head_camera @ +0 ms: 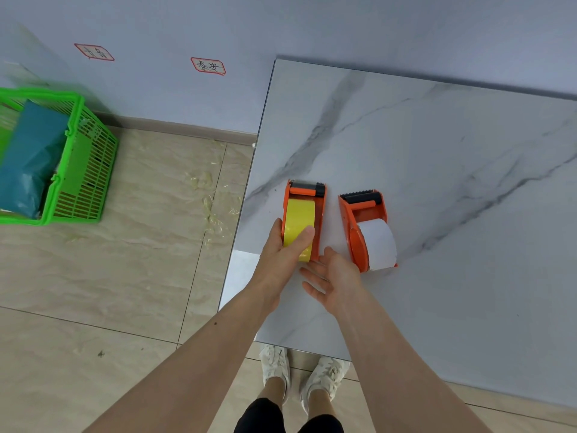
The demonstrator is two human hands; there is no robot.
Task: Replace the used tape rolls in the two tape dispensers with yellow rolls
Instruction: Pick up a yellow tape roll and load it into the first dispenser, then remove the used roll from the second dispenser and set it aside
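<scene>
Two orange tape dispensers sit side by side near the left edge of the marble table. The left dispenser holds a yellow tape roll. My left hand grips that dispenser and roll from the near side, thumb across the yellow roll and fingers round the dispenser's left wall. The right dispenser holds a white roll and lies tilted. My right hand hovers open, palm up, just in front of both dispensers, holding nothing.
A green plastic basket with teal bags stands on the tiled floor at the left by the wall. Scraps of used tape litter the floor beside the table. My feet are under the table's near edge.
</scene>
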